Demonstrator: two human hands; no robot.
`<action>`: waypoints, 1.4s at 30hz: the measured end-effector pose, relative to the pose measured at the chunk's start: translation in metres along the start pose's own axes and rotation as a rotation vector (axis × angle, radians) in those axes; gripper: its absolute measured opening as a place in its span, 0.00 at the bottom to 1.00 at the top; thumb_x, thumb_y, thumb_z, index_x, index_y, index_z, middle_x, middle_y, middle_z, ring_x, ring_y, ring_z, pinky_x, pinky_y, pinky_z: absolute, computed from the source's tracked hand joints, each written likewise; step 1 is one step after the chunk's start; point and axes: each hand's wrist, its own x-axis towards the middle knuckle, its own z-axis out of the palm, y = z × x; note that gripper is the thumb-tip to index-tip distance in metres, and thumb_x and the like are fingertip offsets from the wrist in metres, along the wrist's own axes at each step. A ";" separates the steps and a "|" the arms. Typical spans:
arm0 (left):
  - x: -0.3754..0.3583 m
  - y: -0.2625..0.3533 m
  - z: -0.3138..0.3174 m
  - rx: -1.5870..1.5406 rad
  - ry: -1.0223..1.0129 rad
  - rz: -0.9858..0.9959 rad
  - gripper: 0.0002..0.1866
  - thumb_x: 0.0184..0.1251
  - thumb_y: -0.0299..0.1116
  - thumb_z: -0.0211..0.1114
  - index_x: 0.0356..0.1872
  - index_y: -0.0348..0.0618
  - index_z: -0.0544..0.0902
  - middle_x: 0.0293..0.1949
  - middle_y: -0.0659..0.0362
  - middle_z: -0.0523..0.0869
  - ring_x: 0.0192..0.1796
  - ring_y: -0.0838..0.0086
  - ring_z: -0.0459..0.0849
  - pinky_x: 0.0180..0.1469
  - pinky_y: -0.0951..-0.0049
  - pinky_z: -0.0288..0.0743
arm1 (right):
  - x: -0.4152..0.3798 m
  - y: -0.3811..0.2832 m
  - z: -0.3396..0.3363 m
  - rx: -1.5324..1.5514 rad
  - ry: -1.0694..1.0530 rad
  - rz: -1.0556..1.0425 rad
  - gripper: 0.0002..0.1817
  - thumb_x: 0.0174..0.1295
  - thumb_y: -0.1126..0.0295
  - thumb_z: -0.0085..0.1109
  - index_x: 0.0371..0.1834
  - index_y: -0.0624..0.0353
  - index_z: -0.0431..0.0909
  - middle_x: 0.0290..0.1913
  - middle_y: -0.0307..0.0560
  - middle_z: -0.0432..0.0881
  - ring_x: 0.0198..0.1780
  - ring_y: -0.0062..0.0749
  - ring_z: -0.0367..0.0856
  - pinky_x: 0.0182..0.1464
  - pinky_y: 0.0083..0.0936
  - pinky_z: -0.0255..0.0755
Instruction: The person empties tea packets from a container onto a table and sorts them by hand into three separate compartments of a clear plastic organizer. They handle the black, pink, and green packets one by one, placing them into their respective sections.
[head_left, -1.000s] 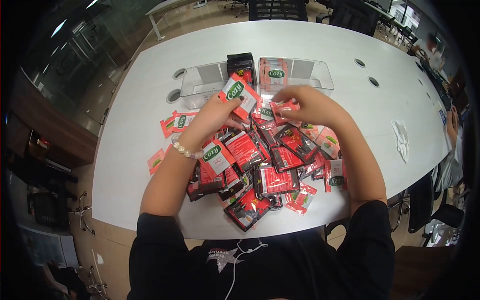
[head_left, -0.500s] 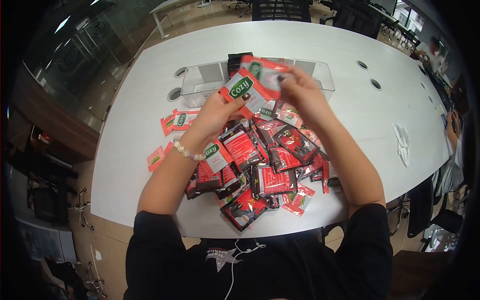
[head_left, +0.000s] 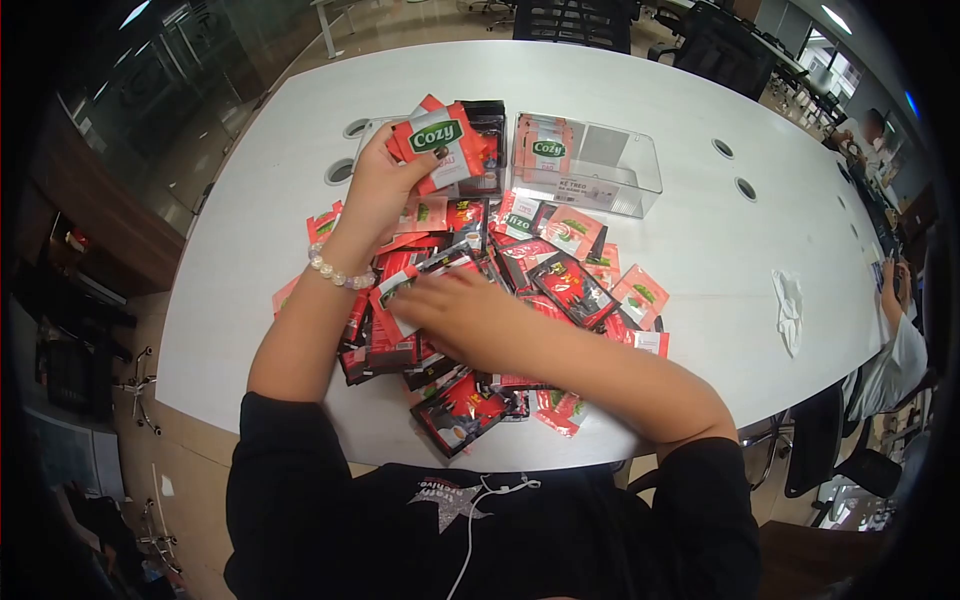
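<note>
My left hand (head_left: 385,175) is closed on a small stack of red and white Cozy sachets (head_left: 437,140), held up in front of the clear bins. Lower down, my right hand (head_left: 450,305) reaches across the heap of red and black sachets (head_left: 570,285). Its fingers are blurred over a Cozy sachet (head_left: 392,296) on the left of the heap, and I cannot make out whether they grip it. Cozy packets (head_left: 546,150) stand upright in the right clear bin (head_left: 625,190). Black packets (head_left: 487,125) stand behind the held stack.
A crumpled white tissue (head_left: 788,312) lies on the white table (head_left: 720,260) at the right. Round cable holes (head_left: 745,189) pierce the tabletop. Black chairs (head_left: 710,50) stand beyond the far edge. Another person's hands (head_left: 895,285) show at the far right.
My right hand has left the held sachets and moved down and left onto the heap. My left hand has moved up and left with its stack, uncovering Cozy packets in the right bin.
</note>
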 end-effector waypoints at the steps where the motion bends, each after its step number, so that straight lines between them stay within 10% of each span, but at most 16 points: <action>1: 0.002 -0.004 -0.003 0.021 -0.002 -0.012 0.17 0.64 0.19 0.56 0.54 0.35 0.67 0.47 0.53 0.81 0.46 0.69 0.84 0.46 0.66 0.84 | -0.001 0.003 0.003 0.008 -0.083 0.017 0.22 0.53 0.72 0.60 0.54 0.57 0.72 0.50 0.46 0.79 0.54 0.40 0.77 0.59 0.35 0.66; 4: 0.004 -0.004 -0.005 0.092 -0.056 -0.070 0.17 0.65 0.19 0.55 0.55 0.34 0.67 0.48 0.52 0.80 0.46 0.69 0.84 0.45 0.67 0.84 | -0.002 0.021 0.001 0.039 -0.258 0.071 0.18 0.53 0.74 0.59 0.49 0.54 0.77 0.47 0.41 0.82 0.52 0.37 0.78 0.57 0.35 0.68; 9: -0.007 0.011 0.007 -0.024 -0.102 -0.208 0.17 0.70 0.26 0.50 0.57 0.35 0.66 0.49 0.53 0.80 0.49 0.69 0.83 0.43 0.66 0.84 | -0.005 0.046 -0.047 0.014 0.413 0.180 0.18 0.50 0.73 0.59 0.47 0.55 0.77 0.42 0.46 0.81 0.46 0.39 0.79 0.47 0.35 0.73; 12: -0.014 0.010 0.007 -0.419 -0.310 -0.344 0.17 0.72 0.31 0.48 0.58 0.37 0.66 0.50 0.54 0.80 0.48 0.69 0.83 0.41 0.66 0.85 | -0.003 0.057 -0.075 -0.324 0.472 0.081 0.19 0.51 0.72 0.58 0.50 0.56 0.75 0.46 0.46 0.80 0.49 0.40 0.77 0.50 0.37 0.71; 19: -0.036 0.011 0.038 -0.328 -0.215 -0.381 0.15 0.73 0.31 0.47 0.57 0.40 0.69 0.48 0.56 0.81 0.44 0.73 0.83 0.36 0.72 0.82 | -0.018 0.042 -0.108 -0.086 0.189 0.146 0.14 0.58 0.68 0.56 0.47 0.61 0.77 0.50 0.48 0.79 0.51 0.43 0.75 0.54 0.37 0.68; 25: -0.030 -0.006 0.038 -0.263 -0.252 -0.322 0.17 0.71 0.29 0.50 0.59 0.41 0.67 0.48 0.56 0.81 0.42 0.73 0.84 0.34 0.74 0.83 | -0.088 -0.007 -0.189 0.044 -0.363 0.852 0.21 0.48 0.70 0.68 0.48 0.59 0.77 0.47 0.50 0.78 0.49 0.42 0.77 0.53 0.32 0.70; 33: -0.033 -0.023 0.046 -0.228 -0.250 -0.370 0.17 0.72 0.29 0.48 0.60 0.43 0.64 0.48 0.55 0.81 0.41 0.73 0.85 0.32 0.72 0.85 | -0.175 0.004 -0.147 0.149 -0.428 1.168 0.19 0.48 0.72 0.68 0.43 0.61 0.75 0.33 0.48 0.78 0.32 0.41 0.74 0.37 0.28 0.69; 35: -0.036 -0.023 0.047 -0.221 -0.237 -0.405 0.18 0.72 0.29 0.47 0.61 0.45 0.63 0.49 0.55 0.80 0.41 0.73 0.85 0.31 0.71 0.85 | -0.161 0.008 -0.158 0.264 -0.125 1.088 0.08 0.56 0.77 0.61 0.38 0.64 0.75 0.29 0.44 0.77 0.29 0.23 0.72 0.33 0.22 0.66; 39: -0.047 -0.016 0.055 -0.357 -0.151 -0.409 0.18 0.72 0.29 0.47 0.61 0.46 0.64 0.51 0.56 0.80 0.49 0.68 0.82 0.46 0.59 0.82 | -0.112 0.033 -0.140 0.863 0.675 0.823 0.12 0.63 0.72 0.54 0.49 0.63 0.71 0.40 0.43 0.79 0.39 0.24 0.78 0.45 0.22 0.73; 42: -0.054 -0.016 0.063 -0.574 -0.033 -0.242 0.16 0.73 0.30 0.45 0.59 0.44 0.65 0.55 0.55 0.77 0.57 0.65 0.78 0.58 0.57 0.74 | -0.045 0.028 -0.104 1.007 0.829 0.846 0.18 0.62 0.73 0.53 0.56 0.61 0.67 0.51 0.48 0.77 0.52 0.28 0.76 0.57 0.26 0.68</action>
